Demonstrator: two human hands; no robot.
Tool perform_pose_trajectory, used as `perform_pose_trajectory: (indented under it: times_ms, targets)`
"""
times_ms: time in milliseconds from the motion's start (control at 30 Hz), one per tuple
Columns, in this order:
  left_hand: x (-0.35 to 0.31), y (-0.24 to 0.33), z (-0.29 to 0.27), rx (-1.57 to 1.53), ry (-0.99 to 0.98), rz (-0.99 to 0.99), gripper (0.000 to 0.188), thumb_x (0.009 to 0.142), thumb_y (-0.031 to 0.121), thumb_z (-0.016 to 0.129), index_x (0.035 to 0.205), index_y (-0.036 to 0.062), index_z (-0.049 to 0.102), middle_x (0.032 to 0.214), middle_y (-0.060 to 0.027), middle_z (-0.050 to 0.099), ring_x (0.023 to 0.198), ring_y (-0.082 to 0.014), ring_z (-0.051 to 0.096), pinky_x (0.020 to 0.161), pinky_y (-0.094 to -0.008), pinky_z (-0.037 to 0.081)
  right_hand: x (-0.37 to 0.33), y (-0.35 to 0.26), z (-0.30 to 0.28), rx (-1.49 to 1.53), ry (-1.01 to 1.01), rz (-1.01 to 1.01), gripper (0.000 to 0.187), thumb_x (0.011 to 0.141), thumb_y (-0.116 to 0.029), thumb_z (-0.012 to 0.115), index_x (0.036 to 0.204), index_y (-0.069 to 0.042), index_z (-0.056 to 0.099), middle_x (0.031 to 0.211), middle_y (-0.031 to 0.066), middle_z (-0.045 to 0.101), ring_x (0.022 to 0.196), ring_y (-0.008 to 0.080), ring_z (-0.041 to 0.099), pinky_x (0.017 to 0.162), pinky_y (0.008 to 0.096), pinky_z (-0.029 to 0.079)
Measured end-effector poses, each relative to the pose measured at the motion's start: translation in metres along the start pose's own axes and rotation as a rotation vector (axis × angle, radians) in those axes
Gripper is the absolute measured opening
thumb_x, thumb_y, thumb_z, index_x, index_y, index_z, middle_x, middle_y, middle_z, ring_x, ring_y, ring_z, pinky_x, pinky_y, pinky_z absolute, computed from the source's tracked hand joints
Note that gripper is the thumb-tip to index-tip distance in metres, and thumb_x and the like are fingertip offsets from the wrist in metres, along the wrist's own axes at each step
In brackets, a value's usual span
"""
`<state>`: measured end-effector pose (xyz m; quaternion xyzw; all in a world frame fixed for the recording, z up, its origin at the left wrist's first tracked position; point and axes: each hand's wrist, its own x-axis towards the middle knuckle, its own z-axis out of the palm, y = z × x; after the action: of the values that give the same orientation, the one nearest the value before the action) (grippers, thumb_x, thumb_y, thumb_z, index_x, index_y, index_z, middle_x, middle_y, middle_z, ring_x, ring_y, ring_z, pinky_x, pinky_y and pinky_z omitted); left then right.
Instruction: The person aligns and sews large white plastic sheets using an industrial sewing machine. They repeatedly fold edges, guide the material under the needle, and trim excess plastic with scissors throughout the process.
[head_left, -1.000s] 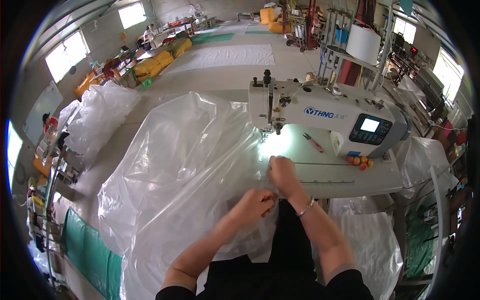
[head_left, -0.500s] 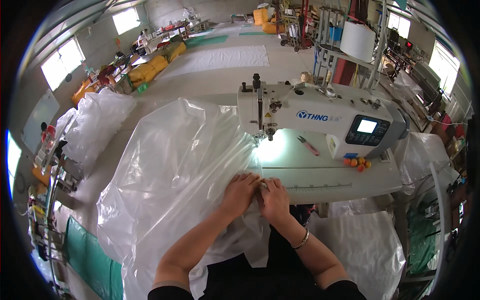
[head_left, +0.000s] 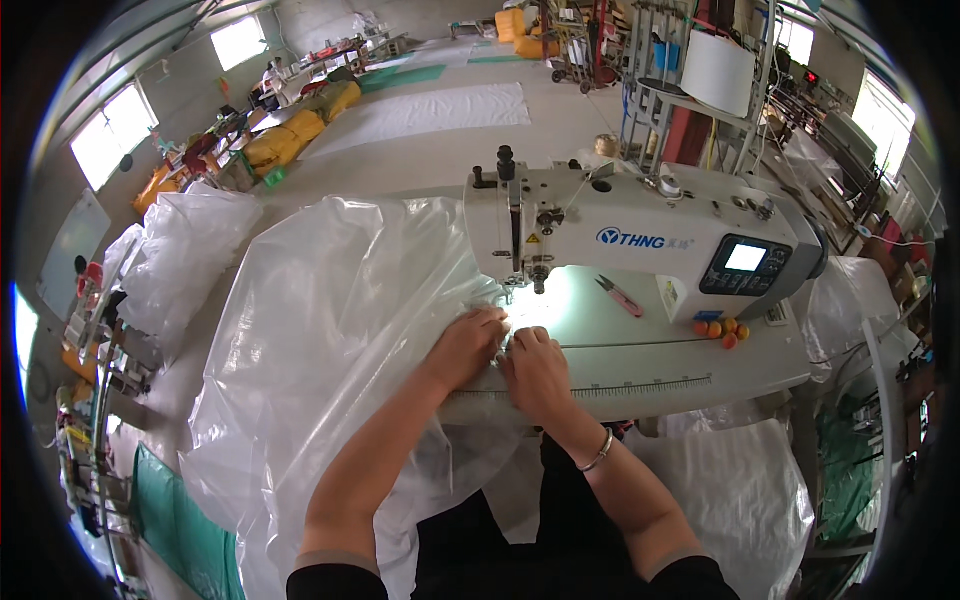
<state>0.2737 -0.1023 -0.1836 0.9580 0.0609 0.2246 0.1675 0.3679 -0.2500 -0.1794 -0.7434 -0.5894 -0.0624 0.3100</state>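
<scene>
A large translucent plastic sheet (head_left: 320,300) spreads over the left of the sewing machine (head_left: 620,225) and hangs toward my lap. Its gathered edge runs under the lit needle area. Just in front of the needle, my left hand (head_left: 470,345) is closed on the sheet's edge. Close beside it, my right hand (head_left: 538,372) pinches the same edge with curled fingers; the fingertips are partly hidden. Thread snips (head_left: 620,297) with a pink handle lie on the machine bed, right of the needle.
Several small orange balls (head_left: 722,331) sit below the machine's control panel (head_left: 745,264). A ruler scale (head_left: 640,388) runs along the bed's front edge. More plastic sheeting (head_left: 725,500) hangs at the lower right. A thread stand with a white cone (head_left: 718,78) rises behind the machine.
Both hands have moved forward, closer to the needle, bringing the sheet's edge with them. More of the bed's front edge and ruler now shows. The view has shifted slightly.
</scene>
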Motion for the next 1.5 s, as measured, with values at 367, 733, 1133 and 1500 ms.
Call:
perform_pose_trajectory:
  times_ms: [367, 733, 1133, 1500]
  targets:
    - [0.021, -0.029, 0.007, -0.077, 0.104, 0.029, 0.016, 0.08, -0.001, 0.056, 0.096, 0.0009, 0.059, 0.116, -0.0155, 0.06, 0.1, -0.0346, 0.061, 0.083, -0.0405, 0.052, 0.016, 0.008, 0.006, -0.12, -0.077, 0.022, 0.031, 0.086, -0.024, 0.062, 0.106, 0.0, 0.061, 0.105, 0.0081, 0.055, 0.103, 0.0246, 0.05, 0.083, 0.0394, 0.04]
    - [0.024, -0.027, -0.005, 0.114, -0.121, -0.028, 0.027, 0.081, 0.002, 0.053, 0.106, 0.0005, 0.062, 0.115, -0.0159, 0.061, 0.098, -0.0365, 0.061, 0.089, -0.0435, 0.048, 0.019, 0.012, 0.017, -0.069, 0.095, 0.066, 0.034, 0.087, -0.018, 0.059, 0.116, 0.001, 0.059, 0.117, 0.0111, 0.059, 0.108, 0.0265, 0.053, 0.088, 0.0402, 0.042]
    - [0.088, -0.001, -0.19, 0.31, -0.592, -0.198, 0.027, 0.082, 0.017, 0.058, 0.1, 0.0003, 0.069, 0.102, -0.0174, 0.068, 0.097, -0.0302, 0.064, 0.087, -0.0388, 0.049, 0.019, 0.022, 0.015, 0.09, 0.168, 0.119, 0.022, 0.082, 0.0, 0.051, 0.098, -0.002, 0.067, 0.1, 0.0128, 0.06, 0.099, 0.0306, 0.055, 0.085, 0.0407, 0.045]
    - [0.001, -0.095, -0.208, 0.331, -0.42, -0.314, 0.049, 0.085, 0.013, 0.059, 0.133, 0.0056, 0.05, 0.143, -0.0163, 0.043, 0.133, -0.0318, 0.038, 0.112, -0.04, 0.032, 0.025, 0.015, 0.016, -0.125, 0.03, 0.142, 0.028, 0.083, -0.005, 0.053, 0.106, -0.008, 0.069, 0.101, 0.0074, 0.058, 0.102, 0.025, 0.053, 0.087, 0.0378, 0.043]
